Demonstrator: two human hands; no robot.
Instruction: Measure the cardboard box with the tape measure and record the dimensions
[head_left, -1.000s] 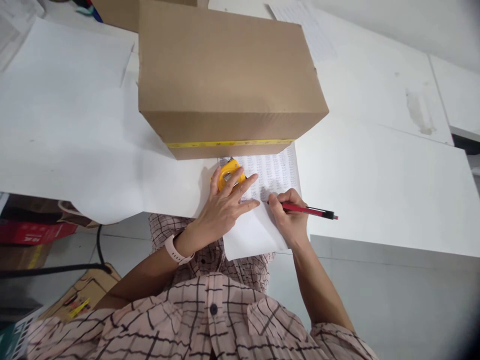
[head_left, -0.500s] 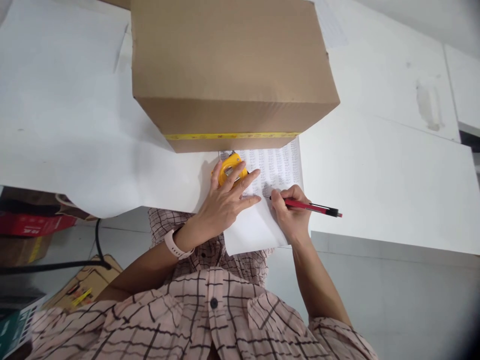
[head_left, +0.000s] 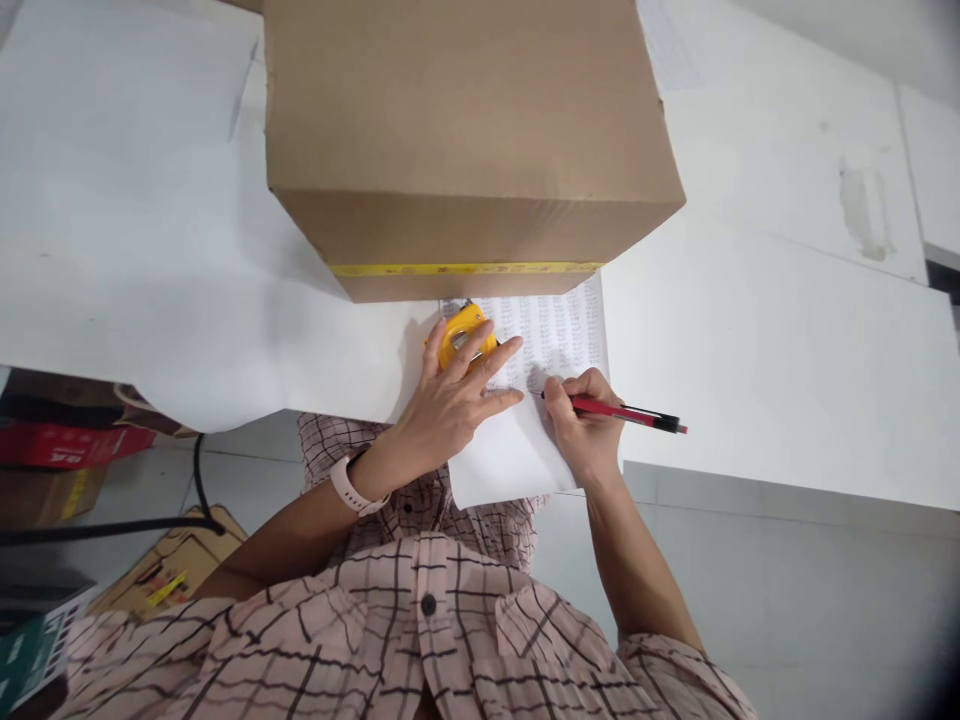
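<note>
My left hand [head_left: 448, 405] lies with its fingers spread over a yellow tape measure [head_left: 458, 325] and the sheet of paper [head_left: 506, 458]. Two of its fingers cross the tape measure, and the thumb presses on the paper. Rows of handwriting fill the upper part of the sheet, whose near edge hangs past the table edge. In my right hand [head_left: 586, 430] is a red and black pen [head_left: 637, 413], gripped near the tip. Its point is at the paper, just right of my left thumb. The sheet's far end meets the foot of a cardboard box.
The large cardboard box [head_left: 465, 100], with a strip of yellow tape [head_left: 465, 269], stands on the white table [head_left: 765, 350] beyond my hands. A white sheet [head_left: 112, 150] covers the left side. On the floor at left are a black hose [head_left: 198, 480] and flat cardboard [head_left: 169, 560].
Both hands keep their place on the paper and the pen has barely moved. The whole view has shifted very slightly.
</note>
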